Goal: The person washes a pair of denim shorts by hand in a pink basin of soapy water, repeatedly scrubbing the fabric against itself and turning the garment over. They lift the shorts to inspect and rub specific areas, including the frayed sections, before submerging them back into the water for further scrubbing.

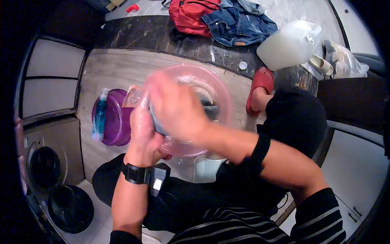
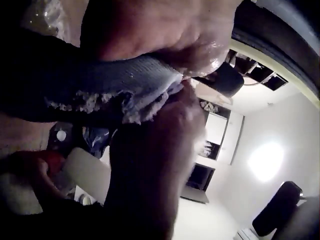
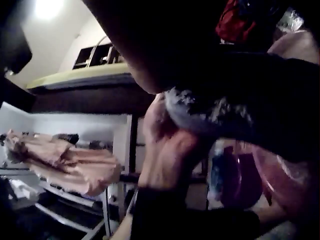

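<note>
Both hands hold a wet blue-grey cloth (image 1: 156, 123), ribbed like a sock, above the left part of a pink basin (image 1: 224, 91). My left hand (image 1: 141, 124) grips it from the left, thumb toward me. Over it, my right hand (image 1: 183, 110) is blurred and curled on the same cloth, hiding much of it. White suds cling to the cloth (image 2: 142, 82) in the left wrist view; the right wrist view shows the sudsy cloth (image 3: 187, 112) between the hands. Grey and dark wet cloths (image 1: 210, 110) lie in the basin.
Left of the basin are a purple basin (image 1: 119, 136), a bottle of blue liquid (image 1: 99, 120) and a pinkish packet (image 1: 132, 96). A white plastic jug (image 1: 284, 45), a red bag (image 1: 191, 18) and denim clothing (image 1: 237, 25) sit on the dark ledge beyond. A red slipper (image 1: 260, 87) is at the right.
</note>
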